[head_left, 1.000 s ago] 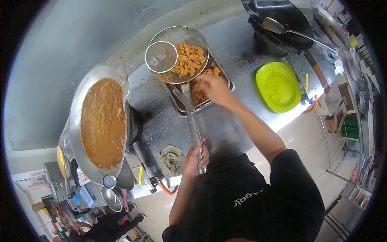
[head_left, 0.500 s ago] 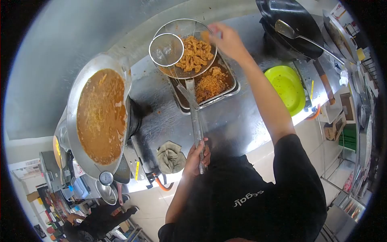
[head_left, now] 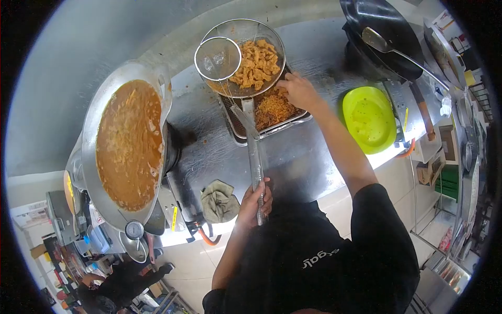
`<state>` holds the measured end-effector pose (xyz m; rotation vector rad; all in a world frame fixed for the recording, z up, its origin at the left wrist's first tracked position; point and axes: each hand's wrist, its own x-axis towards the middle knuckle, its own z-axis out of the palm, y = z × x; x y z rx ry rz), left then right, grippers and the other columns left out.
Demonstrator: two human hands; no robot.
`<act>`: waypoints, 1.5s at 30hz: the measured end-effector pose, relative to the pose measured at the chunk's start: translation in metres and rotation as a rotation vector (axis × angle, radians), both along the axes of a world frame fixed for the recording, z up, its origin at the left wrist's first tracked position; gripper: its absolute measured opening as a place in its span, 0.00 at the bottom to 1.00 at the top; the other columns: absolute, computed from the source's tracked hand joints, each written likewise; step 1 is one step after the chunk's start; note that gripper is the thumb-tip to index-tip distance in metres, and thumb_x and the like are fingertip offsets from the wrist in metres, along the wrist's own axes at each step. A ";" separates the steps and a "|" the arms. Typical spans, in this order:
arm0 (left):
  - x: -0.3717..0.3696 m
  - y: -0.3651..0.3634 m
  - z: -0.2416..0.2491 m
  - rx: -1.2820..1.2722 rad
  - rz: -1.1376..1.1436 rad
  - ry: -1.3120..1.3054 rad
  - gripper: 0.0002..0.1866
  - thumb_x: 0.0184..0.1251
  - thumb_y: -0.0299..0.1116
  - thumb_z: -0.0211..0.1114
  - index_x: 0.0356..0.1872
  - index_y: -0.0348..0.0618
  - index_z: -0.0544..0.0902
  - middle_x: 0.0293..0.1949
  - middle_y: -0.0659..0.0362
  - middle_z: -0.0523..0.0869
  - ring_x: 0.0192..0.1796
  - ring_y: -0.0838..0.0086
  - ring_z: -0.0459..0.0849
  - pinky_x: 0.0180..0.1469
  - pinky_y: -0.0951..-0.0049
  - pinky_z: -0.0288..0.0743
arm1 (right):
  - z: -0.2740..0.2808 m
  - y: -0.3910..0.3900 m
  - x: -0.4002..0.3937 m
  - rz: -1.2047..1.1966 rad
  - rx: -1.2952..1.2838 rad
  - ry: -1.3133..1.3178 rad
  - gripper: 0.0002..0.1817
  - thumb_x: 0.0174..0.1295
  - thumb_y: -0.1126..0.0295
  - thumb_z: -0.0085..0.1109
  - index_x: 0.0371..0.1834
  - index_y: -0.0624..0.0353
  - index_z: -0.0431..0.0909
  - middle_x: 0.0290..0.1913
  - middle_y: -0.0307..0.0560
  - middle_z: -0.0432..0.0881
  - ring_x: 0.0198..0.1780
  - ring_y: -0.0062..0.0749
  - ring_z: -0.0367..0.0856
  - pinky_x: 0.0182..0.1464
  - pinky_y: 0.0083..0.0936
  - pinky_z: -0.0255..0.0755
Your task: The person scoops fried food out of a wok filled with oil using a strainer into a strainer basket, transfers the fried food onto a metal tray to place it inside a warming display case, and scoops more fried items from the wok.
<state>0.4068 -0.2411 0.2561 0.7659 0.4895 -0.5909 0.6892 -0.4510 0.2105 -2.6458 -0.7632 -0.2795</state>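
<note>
My left hand (head_left: 255,203) is wrapped round the metal handles of a large wire strainer (head_left: 235,23) and a smaller round skimmer (head_left: 218,58). Fried golden pieces (head_left: 255,65) lie in the large strainer, with the skimmer over its left side. Beneath them, a metal tray (head_left: 285,124) holds brown crumbs and bits (head_left: 273,111). My right hand (head_left: 295,90) reaches to the tray's upper right, beside the strainer. Its fingertips are closed together at the crumbs, and whatever they hold is too small to make out.
A wide wok (head_left: 92,152) of brown oil with a thermometer (head_left: 134,229) stands at left. A crumpled cloth (head_left: 219,201) lies near the counter's front edge. At right are a green plate (head_left: 369,120) and a black wok (head_left: 387,26) with a spatula (head_left: 377,40). A person (head_left: 123,285) is at lower left.
My right hand has moved down from the large strainer's right rim to the tray. The left hand keeps its grip on the handles. The view has shifted slightly.
</note>
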 end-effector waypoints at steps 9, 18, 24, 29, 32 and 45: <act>-0.002 -0.002 -0.004 -0.034 0.001 -0.003 0.15 0.76 0.42 0.49 0.56 0.45 0.67 0.24 0.63 0.67 0.15 0.82 0.62 0.15 0.80 0.62 | 0.116 -0.002 0.043 -0.192 0.514 -0.204 0.11 0.55 0.69 0.62 0.41 0.56 0.78 0.31 0.49 0.79 0.31 0.43 0.77 0.37 0.36 0.72; 0.000 -0.001 -0.001 -0.031 0.004 0.013 0.15 0.76 0.42 0.49 0.56 0.45 0.67 0.24 0.63 0.68 0.15 0.82 0.63 0.16 0.80 0.61 | 0.041 -0.018 0.023 -0.286 0.194 0.287 0.09 0.55 0.67 0.62 0.38 0.55 0.82 0.37 0.51 0.83 0.40 0.48 0.82 0.43 0.39 0.74; -0.001 0.000 -0.001 -0.038 0.011 0.009 0.16 0.76 0.41 0.49 0.56 0.45 0.67 0.24 0.63 0.68 0.15 0.82 0.63 0.16 0.80 0.62 | 0.010 0.001 0.014 -0.244 -0.012 0.157 0.07 0.55 0.66 0.63 0.34 0.52 0.84 0.38 0.50 0.83 0.46 0.46 0.80 0.52 0.40 0.72; -0.001 -0.002 -0.001 -0.036 0.016 -0.006 0.15 0.76 0.41 0.49 0.56 0.45 0.67 0.24 0.63 0.68 0.15 0.82 0.63 0.16 0.80 0.62 | 0.000 0.013 0.013 -0.261 0.022 0.073 0.05 0.53 0.67 0.65 0.31 0.53 0.82 0.36 0.48 0.83 0.46 0.44 0.79 0.49 0.44 0.71; -0.001 -0.001 -0.001 -0.041 0.018 -0.003 0.15 0.76 0.41 0.49 0.55 0.45 0.67 0.24 0.63 0.68 0.15 0.82 0.63 0.16 0.80 0.62 | -0.001 0.016 0.015 -0.223 0.104 0.107 0.07 0.51 0.68 0.66 0.32 0.53 0.79 0.34 0.46 0.82 0.46 0.45 0.78 0.47 0.45 0.70; 0.000 -0.005 -0.002 -0.018 0.000 -0.006 0.19 0.75 0.46 0.51 0.56 0.44 0.66 0.23 0.64 0.67 0.15 0.82 0.63 0.16 0.80 0.61 | -0.007 0.019 0.013 -0.222 0.054 0.090 0.13 0.48 0.74 0.62 0.38 0.53 0.72 0.31 0.46 0.81 0.44 0.44 0.78 0.44 0.43 0.67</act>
